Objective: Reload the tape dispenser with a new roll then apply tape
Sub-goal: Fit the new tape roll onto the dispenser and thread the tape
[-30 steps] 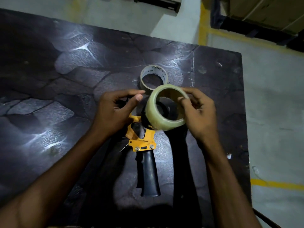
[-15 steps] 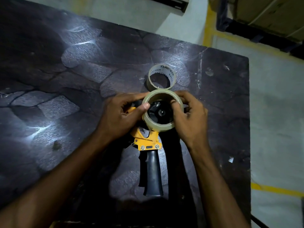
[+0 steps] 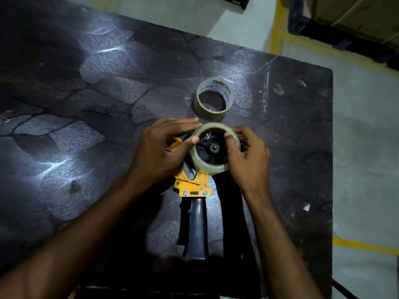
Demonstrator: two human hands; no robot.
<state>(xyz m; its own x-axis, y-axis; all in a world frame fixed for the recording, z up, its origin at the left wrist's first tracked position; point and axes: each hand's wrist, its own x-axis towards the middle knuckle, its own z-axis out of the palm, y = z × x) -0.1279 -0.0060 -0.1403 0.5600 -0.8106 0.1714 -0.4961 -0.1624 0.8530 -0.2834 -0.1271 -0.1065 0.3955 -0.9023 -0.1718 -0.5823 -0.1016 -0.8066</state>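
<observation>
A yellow tape dispenser (image 3: 192, 189) with a black handle lies flat on the dark table (image 3: 86, 130), handle toward me. A clear tape roll (image 3: 208, 168) sits around the dispenser's black hub (image 3: 213, 148). My left hand (image 3: 160, 151) grips the roll's left rim and rests on the dispenser frame. From the other side, my right hand (image 3: 248, 157) holds the right rim, thumb hooked over the top edge. A second roll with a printed core (image 3: 214, 98) lies flat just beyond.
The table's right edge (image 3: 331, 169) drops to a pale floor with yellow lines (image 3: 364, 244). Small scraps (image 3: 278, 89) lie near the back right corner. A dark pallet with cardboard boxes (image 3: 345, 24) stands at the top right.
The roll, held tilted above the dispenser a second ago, has come down over the black hub and lies level around it. Both hands followed it down.
</observation>
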